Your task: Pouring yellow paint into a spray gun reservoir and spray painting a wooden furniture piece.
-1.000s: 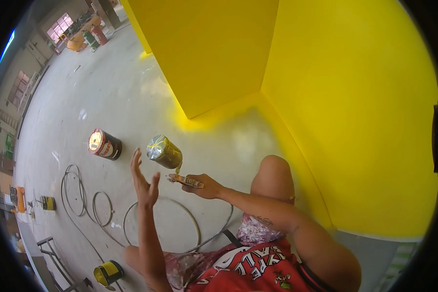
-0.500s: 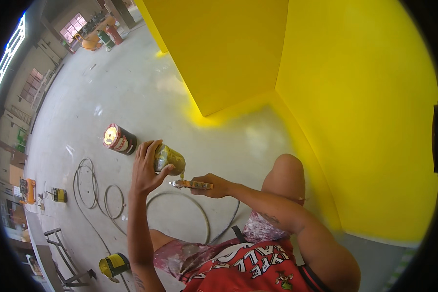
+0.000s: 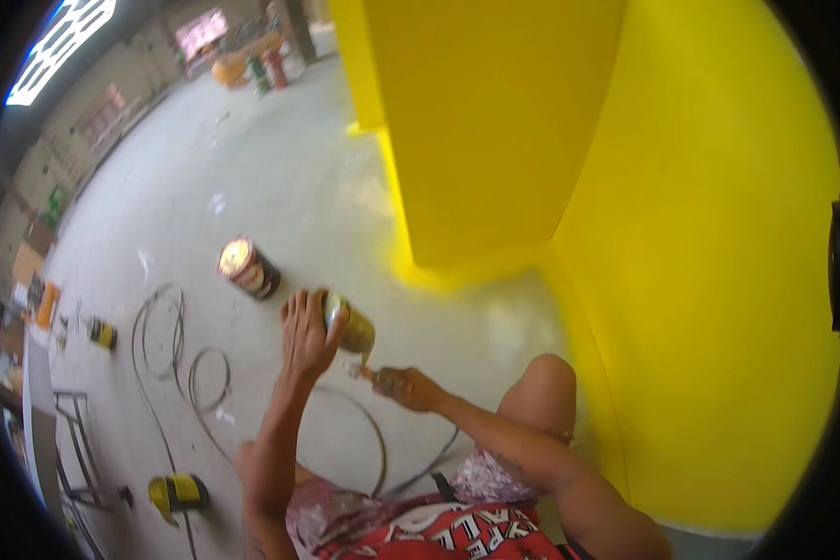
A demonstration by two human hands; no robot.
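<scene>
Here, the left hand point(image 3: 306, 338) wraps its fingers around a small tin point(image 3: 348, 324) held above the floor point(image 3: 252, 187); the right hand point(image 3: 407, 387) pinches a thin tool point(image 3: 364, 371) beneath it. Keeping the tin steady seems wise.

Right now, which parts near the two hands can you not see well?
Head view only:
- Top of the cup: covered by the left hand.
- Tool under the cup: mostly hidden in the right hand, blurred.
- Can on the floor: contents lost in glare.
- Hose: ends run out of sight.

Workshop: concrete floor point(image 3: 280, 187), hoses point(image 3: 173, 345)
</scene>
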